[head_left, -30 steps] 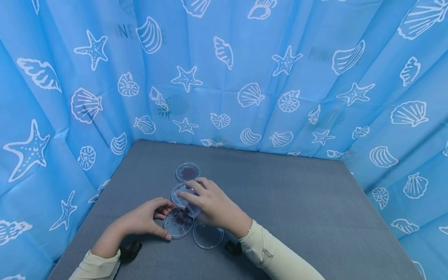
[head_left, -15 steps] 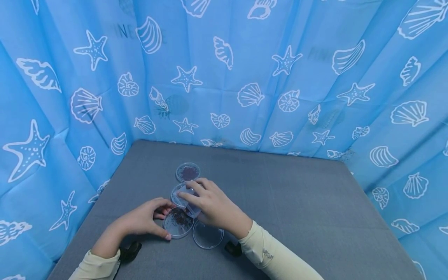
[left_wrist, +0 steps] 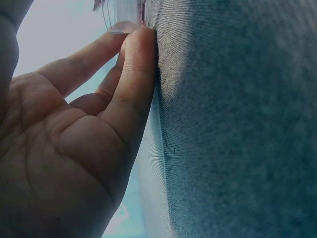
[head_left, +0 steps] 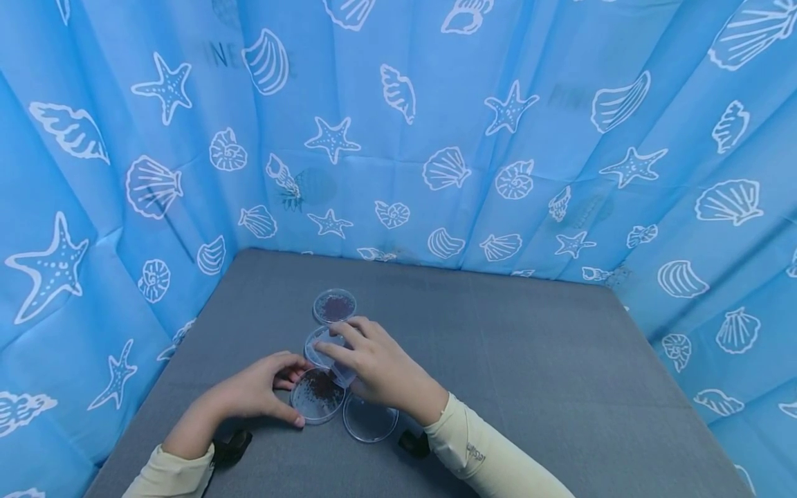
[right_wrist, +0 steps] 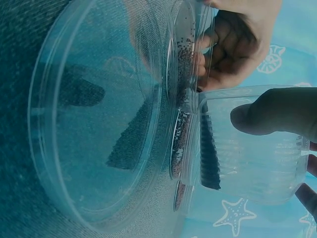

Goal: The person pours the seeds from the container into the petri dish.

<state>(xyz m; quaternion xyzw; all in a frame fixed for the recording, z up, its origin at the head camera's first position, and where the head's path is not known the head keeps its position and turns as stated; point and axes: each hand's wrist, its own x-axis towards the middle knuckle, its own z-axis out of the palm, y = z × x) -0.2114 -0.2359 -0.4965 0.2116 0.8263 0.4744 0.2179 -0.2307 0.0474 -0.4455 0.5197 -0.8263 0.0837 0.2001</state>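
Observation:
My left hand (head_left: pixel 252 391) curls round the near-left petri dish (head_left: pixel 306 404), thumb and fingers at its rim; in the left wrist view the fingertips touch clear plastic (left_wrist: pixel 128 12). Dark grains (head_left: pixel 324 387) lie scattered in that dish, thickest towards its far side. Above its right edge my right hand (head_left: pixel 380 366) grips a small clear ribbed plastic box (right_wrist: pixel 252 158), tilted with its mouth towards the dish. The right thumb (right_wrist: pixel 262 111) presses the box's side. How the other right fingers lie on it is partly hidden.
A second petri dish (head_left: pixel 311 348) lies behind, partly covered by the right hand. Farther back sits a third dish (head_left: pixel 335 308) with dark purplish grains. A clear dish (head_left: pixel 371 422) stands nearest the right wrist. Patterned blue curtains (head_left: pixel 398 173) border the grey table (head_left: pixel 529 360).
The grains in the near-left dish have shifted and look denser towards its far side, by the box. Both hands have stayed almost in place.

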